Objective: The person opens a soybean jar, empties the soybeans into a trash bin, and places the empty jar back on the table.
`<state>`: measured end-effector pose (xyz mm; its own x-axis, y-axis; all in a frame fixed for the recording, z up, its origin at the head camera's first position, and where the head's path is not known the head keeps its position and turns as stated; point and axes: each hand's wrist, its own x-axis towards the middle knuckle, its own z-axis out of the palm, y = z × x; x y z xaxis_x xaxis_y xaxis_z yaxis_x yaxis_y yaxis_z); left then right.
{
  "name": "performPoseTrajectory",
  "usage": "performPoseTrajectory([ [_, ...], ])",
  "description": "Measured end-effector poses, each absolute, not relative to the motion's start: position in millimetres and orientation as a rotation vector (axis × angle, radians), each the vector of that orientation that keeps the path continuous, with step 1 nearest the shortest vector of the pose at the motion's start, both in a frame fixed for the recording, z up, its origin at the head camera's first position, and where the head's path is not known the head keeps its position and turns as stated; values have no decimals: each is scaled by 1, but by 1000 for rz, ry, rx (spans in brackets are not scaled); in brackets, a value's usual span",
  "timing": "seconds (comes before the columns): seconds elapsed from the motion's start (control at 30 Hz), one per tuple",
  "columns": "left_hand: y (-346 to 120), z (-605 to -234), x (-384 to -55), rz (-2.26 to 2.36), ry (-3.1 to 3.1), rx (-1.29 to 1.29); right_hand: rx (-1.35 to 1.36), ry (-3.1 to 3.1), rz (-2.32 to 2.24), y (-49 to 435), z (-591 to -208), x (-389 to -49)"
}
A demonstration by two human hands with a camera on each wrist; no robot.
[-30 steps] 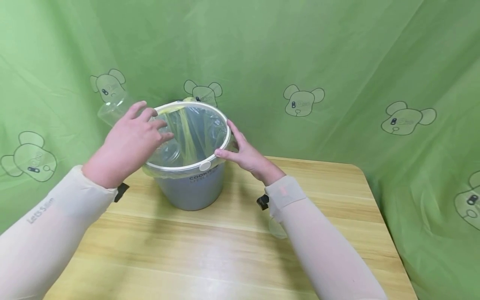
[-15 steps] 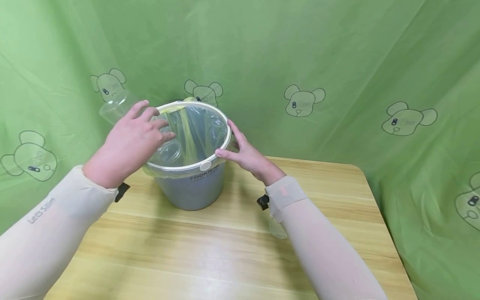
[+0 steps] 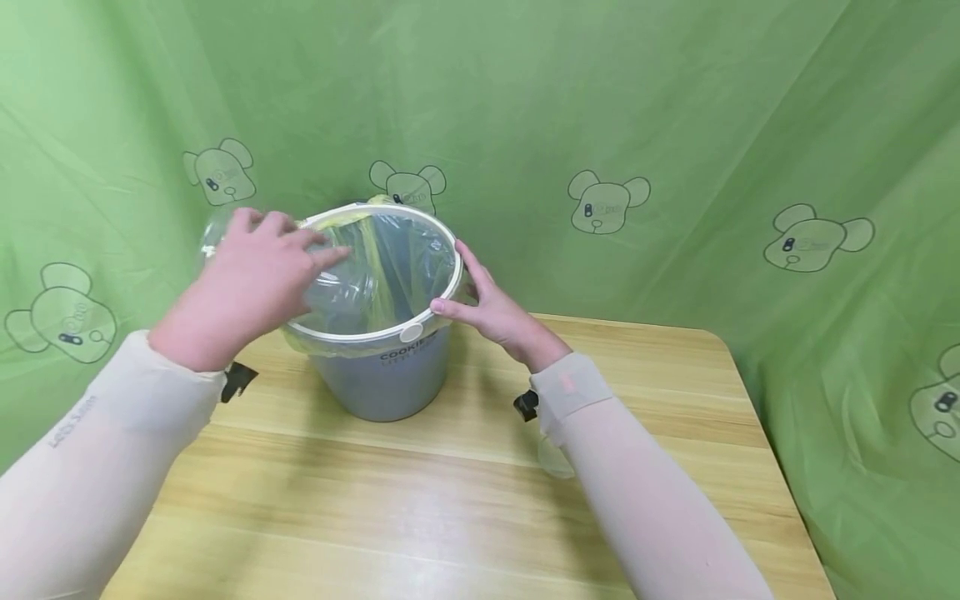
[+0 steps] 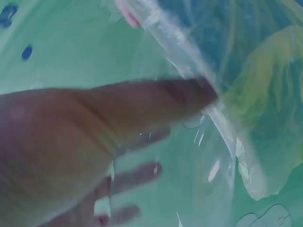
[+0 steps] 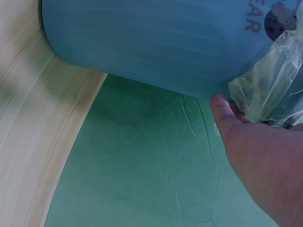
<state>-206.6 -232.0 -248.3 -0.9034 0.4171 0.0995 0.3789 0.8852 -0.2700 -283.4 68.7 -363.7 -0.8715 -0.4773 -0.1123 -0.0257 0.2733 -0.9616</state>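
Note:
A grey-blue bin (image 3: 378, 392) with a white rim stands on the wooden table, lined with a see-through bag with yellow streaks (image 3: 386, 271). Over the rim's left side, my left hand (image 3: 255, 271) grips a clear plastic cylindrical container (image 3: 341, 287) lying tilted, one end inside the bin's mouth and the other out past the rim. In the left wrist view the thumb (image 4: 156, 101) crosses one side and fingers show through the plastic. My right hand (image 3: 491, 308) holds the bin's right rim, thumb on top; its other fingers are partly hidden behind the rim.
The wooden table (image 3: 480, 508) has a rounded far right corner and a right edge. A green curtain (image 3: 525, 92) with bear outlines hangs close behind the bin. Below my right cuff shows a pale, see-through round thing (image 3: 556, 458).
My left hand has turned and shifted slightly left. The container's inner end has moved up and right in the bin's mouth; its outer end is now mostly behind the hand. The right hand stays put.

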Motion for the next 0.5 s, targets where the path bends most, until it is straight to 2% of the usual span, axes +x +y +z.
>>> performPoseTrajectory([
  [0.2,-244,-237,-208,-187,-3012,-268,-459,2170,-1623,68,-365,-283],
  [0.37,-241,-246,-200,-93,-2755,-432,-456,2178,-1618,68,-365,-284],
  [0.43,-237,-246,-195,-34,-2682,-420,-456,2179,-1621,68,-365,-284],
  [0.5,-234,-240,-191,-265,-2723,-333,-462,2179,-1623,68,-365,-284],
])
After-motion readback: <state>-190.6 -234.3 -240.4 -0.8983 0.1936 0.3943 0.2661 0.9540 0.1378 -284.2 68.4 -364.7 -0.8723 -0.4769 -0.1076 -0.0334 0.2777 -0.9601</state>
